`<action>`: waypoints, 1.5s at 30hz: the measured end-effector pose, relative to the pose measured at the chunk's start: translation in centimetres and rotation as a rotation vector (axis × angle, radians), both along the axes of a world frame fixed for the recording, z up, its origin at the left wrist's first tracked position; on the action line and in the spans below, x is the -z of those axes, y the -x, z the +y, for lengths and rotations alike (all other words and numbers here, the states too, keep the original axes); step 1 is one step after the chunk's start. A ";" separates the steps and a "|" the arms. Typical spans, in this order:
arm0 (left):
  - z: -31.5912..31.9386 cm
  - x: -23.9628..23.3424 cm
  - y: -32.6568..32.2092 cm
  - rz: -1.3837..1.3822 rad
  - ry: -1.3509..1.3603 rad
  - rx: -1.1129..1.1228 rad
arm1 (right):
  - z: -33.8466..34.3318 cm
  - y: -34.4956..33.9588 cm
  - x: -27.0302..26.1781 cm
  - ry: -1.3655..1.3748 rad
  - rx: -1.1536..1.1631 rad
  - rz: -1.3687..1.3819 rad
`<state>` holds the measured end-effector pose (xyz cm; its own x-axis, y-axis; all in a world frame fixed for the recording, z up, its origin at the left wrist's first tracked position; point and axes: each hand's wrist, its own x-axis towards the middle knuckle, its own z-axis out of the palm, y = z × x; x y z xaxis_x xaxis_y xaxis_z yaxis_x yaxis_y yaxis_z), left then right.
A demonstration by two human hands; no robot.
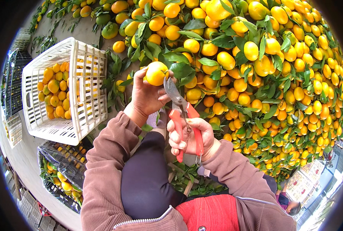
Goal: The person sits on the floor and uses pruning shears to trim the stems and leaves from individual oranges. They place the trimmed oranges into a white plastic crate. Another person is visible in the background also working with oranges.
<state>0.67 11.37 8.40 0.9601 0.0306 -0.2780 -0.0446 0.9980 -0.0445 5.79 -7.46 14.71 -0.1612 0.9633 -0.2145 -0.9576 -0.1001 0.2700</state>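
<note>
In my left hand [148, 93] I hold a yellow-orange citrus fruit [156, 73] up, its stem end turned towards the right. Red-handled pruning shears [175, 96] are gripped in my right hand [190, 137], with their metal blades a little apart at the fruit's right side. A metal loop hangs from the handle end. Behind and to the right of both hands rises a large heap of citrus fruits [240, 83] with green leaves. Left of my left hand stands a white slatted plastic crate [88, 95], partly filled with citrus fruits [54, 92].
A crate lined with dark plastic film [70, 164] holds leafy fruits at lower left. Black stacked crates [14, 83] stand at far left. Cut leaves [115, 69] litter the floor. Another person [289, 206] is at lower right, near stacked light crates [305, 179].
</note>
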 end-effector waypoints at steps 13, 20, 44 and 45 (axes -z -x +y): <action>-0.7 0.7 1.8 -0.009 0.048 0.082 | -0.1 2.0 1.6 -0.030 0.013 0.116; 1.2 0.5 3.7 0.053 -0.288 0.269 | -0.3 1.3 2.0 0.163 0.076 -0.107; 3.1 6.3 12.0 0.450 -0.633 0.166 | -1.8 4.0 5.2 0.210 -0.299 -0.139; 2.5 5.7 11.9 0.360 -0.459 0.087 | -1.8 4.2 5.0 0.201 -0.321 -0.167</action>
<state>-11.24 13.86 2.69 0.8120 0.1502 -0.5640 0.1062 0.9122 0.3958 1.60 -9.21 9.68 -0.3937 0.8062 -0.4418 -0.9187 -0.3621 0.1579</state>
